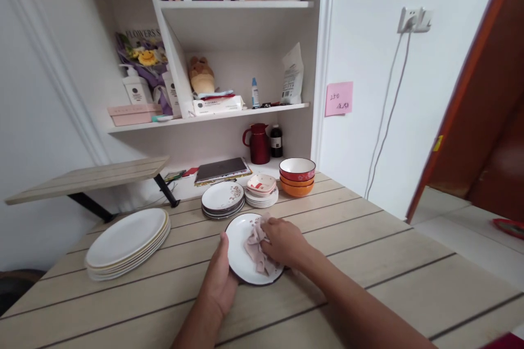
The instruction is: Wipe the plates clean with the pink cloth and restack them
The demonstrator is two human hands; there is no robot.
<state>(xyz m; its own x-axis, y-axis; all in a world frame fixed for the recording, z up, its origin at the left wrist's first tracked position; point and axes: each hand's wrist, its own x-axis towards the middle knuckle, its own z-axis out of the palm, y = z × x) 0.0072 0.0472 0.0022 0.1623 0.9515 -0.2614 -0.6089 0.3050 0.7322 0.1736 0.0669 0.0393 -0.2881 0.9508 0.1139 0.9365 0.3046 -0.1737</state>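
A small white plate with a dark rim lies on the wooden table in front of me. My left hand grips its left edge, thumb on the rim. My right hand presses a crumpled pinkish cloth onto the plate's surface, fingers closed over it.
A stack of large white plates sits at the left. Behind are a stack of patterned plates, small dishes and stacked red and orange bowls. Shelves hold a red jug, a laptop and bottles.
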